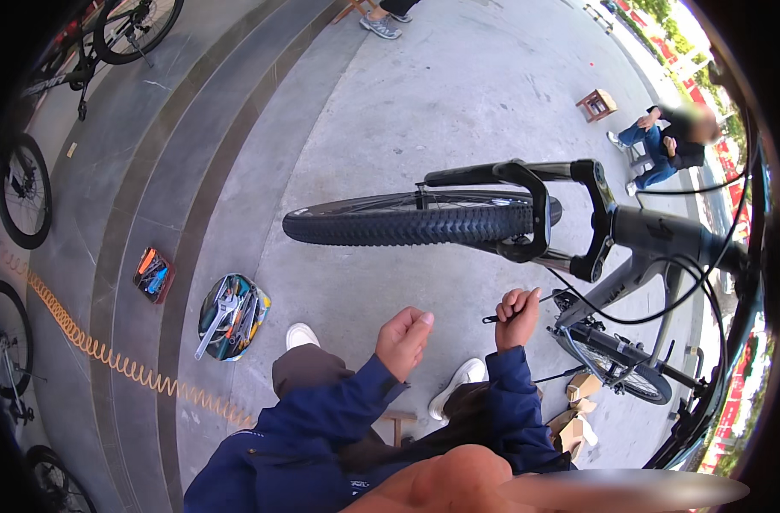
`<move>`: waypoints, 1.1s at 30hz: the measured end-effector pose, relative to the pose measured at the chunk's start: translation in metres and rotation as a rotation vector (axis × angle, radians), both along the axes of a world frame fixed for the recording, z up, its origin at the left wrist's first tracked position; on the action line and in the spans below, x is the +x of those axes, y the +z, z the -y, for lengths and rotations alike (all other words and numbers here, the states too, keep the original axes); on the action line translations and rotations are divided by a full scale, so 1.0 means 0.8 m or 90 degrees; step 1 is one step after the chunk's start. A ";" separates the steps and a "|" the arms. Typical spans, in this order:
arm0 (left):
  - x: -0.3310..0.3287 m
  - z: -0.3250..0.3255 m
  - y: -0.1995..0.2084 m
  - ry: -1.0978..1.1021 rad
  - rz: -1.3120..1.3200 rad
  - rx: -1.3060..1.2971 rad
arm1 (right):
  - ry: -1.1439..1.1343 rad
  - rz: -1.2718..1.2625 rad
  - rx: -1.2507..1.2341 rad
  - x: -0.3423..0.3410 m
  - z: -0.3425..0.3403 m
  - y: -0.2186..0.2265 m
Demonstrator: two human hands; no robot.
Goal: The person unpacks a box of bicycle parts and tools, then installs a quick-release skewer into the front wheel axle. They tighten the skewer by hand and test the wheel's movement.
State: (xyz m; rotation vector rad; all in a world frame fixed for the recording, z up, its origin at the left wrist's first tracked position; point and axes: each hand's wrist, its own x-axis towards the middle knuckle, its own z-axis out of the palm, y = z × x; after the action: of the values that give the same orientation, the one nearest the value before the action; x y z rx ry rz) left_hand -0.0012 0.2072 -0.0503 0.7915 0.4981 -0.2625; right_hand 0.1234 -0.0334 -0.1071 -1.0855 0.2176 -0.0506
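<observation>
My left hand (pixel 403 343) is raised over my lap, its fingers curled and the thumb pressed to them; anything inside the pinch is too small or hidden to make out. To its right, my right hand (pixel 517 318) is closed round a thin black rod-like piece (pixel 491 320), whose blunt end sticks out on the left of the fist. Beyond both hands is a grey bicycle (pixel 633 272). Its knobbly front tyre (pixel 407 227) points left, held in a black suspension fork (pixel 539 209). Black cables (pixel 633 320) loop beside the frame near my right hand. Neither hand touches the tyre.
A round tub of tools (pixel 264 321) and a small red-edged box of tools (pixel 154 275) stand at my left. An orange coiled hose (pixel 108 357) crosses the floor there. Torn cardboard (pixel 584 386) lies at right. A person (pixel 676 141) sits far right; several bicycles line the left.
</observation>
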 end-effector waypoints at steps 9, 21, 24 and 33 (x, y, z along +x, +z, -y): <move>0.026 -0.081 -0.046 0.050 -0.078 0.581 | -0.209 -0.492 -0.072 -0.063 -0.020 0.018; 0.093 -0.194 0.165 -0.288 0.133 0.954 | -0.387 -0.566 -0.024 -0.078 -0.057 0.228; 0.155 -0.189 0.181 -0.539 0.183 1.049 | -0.460 -0.509 -0.001 -0.060 -0.069 0.226; 0.266 -0.191 0.186 -0.906 0.252 1.146 | -0.437 -0.449 0.080 -0.043 -0.075 0.211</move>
State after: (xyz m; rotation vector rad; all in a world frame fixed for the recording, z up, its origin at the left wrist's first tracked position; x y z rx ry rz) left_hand 0.2114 0.3599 0.0988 2.8470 -0.5110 -0.9682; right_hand 0.0889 0.0267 0.0619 -0.8266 1.2075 -0.2643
